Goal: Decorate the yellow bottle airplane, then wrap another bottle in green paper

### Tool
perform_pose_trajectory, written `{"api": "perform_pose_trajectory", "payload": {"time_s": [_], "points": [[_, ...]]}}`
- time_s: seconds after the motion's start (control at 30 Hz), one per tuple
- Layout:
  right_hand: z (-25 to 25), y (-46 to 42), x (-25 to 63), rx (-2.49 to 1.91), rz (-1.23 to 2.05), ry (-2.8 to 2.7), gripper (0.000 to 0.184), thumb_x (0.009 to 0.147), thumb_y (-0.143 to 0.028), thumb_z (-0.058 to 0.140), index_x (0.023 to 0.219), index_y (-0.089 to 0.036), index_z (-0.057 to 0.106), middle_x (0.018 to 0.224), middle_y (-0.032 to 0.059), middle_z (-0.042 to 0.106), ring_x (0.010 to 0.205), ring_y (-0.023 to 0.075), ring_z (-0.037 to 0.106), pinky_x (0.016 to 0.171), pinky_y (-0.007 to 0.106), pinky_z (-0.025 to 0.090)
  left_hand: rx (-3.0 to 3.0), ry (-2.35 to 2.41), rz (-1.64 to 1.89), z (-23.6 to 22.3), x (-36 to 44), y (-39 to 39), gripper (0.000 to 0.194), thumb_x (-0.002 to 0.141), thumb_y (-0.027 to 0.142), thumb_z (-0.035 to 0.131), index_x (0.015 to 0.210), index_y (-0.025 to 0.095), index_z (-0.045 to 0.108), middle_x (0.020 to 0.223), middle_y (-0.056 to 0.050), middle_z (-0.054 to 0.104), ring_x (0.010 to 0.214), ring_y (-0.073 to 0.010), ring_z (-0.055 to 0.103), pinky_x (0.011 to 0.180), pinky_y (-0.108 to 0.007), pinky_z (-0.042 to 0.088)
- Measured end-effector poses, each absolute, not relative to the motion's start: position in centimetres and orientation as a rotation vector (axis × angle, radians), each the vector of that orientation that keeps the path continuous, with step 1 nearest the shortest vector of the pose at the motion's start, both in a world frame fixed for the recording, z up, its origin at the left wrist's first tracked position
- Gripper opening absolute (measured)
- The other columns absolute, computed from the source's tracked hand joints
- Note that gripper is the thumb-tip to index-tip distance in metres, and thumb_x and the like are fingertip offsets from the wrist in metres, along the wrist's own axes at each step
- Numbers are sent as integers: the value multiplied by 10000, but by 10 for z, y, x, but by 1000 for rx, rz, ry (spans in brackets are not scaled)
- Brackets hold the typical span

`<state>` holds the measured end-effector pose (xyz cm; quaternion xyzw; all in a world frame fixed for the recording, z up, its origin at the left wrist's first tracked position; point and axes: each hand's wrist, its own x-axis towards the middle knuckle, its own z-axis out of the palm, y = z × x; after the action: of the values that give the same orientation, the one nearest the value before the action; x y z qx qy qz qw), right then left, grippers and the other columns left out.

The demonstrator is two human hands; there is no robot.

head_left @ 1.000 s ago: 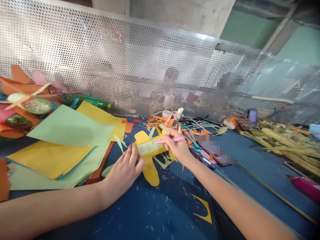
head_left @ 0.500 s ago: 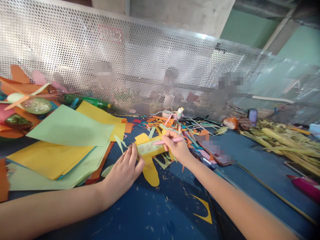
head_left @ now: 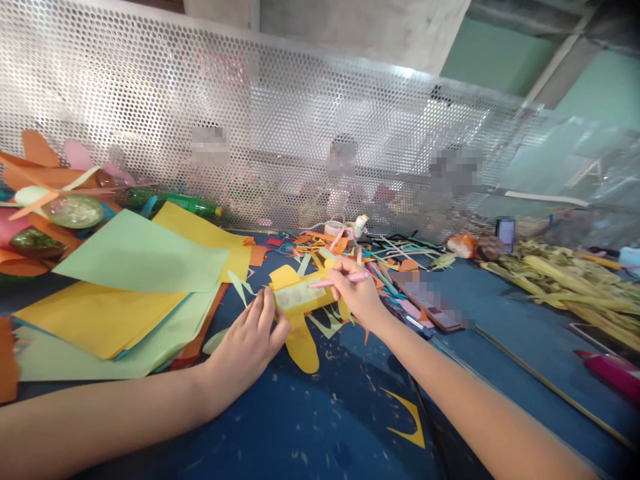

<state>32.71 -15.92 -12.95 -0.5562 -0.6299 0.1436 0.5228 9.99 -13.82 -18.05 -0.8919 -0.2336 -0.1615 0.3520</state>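
Note:
A yellow paper airplane point(head_left: 303, 341) lies in the middle of the blue table, a pale green strip point(head_left: 298, 294) with faint round marks along its body. My left hand point(head_left: 249, 348) grips the body's left end between thumb and fingers; the grip is partly hidden. In my right hand point(head_left: 354, 291), a pink pen point(head_left: 336, 280) is pinched, its tip over the right part of the green strip. Whether the tip touches the paper I cannot tell.
Green and yellow paper sheets point(head_left: 145, 250) are stacked at left, behind them paper-covered bottles point(head_left: 75, 207). Colourful scraps point(head_left: 320, 243) and a small glue bottle point(head_left: 360, 225) lie at the back. A phone point(head_left: 430, 303), corn husks point(head_left: 565, 273) and a yellow offcut point(head_left: 410, 420) are at right.
My right hand has shifted slightly to the right, taking the pen tip a little along the strip. My left hand and the paper airplane have stayed put.

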Motion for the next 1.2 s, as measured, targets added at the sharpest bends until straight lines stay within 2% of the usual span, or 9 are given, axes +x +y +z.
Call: {"api": "perform_pose_trajectory", "payload": {"time_s": [0.43, 0.63, 1.2], "points": [[-132, -158, 327, -1363, 368, -1543, 287, 861, -265, 495, 587, -214, 431, 440, -64, 514, 446, 105, 468, 548, 239, 385, -2368, -616, -477, -180, 100, -139, 300, 868, 168, 538, 1154, 87, 496, 1314, -298, 467, 1237, -385, 457, 952, -461, 475], [-131, -158, 327, -1347, 370, -1564, 290, 862, -265, 500, 586, -213, 426, 451, -66, 518, 457, 104, 472, 557, 239, 385, -2382, -621, -483, -181, 100, -139, 299, 861, 156, 548, 1144, 68, 507, 1310, -318, 460, 1235, -396, 455, 947, -458, 476], [-125, -160, 329, -1349, 366, -1539, 257, 817, -203, 472, 571, -226, 405, 403, -81, 446, 405, 102, 435, 492, 229, 353, -2325, -592, -466, -178, 100, -140, 298, 842, 182, 580, 1108, 72, 503, 1281, -339, 475, 1187, -404, 501, 921, -451, 496]]}}
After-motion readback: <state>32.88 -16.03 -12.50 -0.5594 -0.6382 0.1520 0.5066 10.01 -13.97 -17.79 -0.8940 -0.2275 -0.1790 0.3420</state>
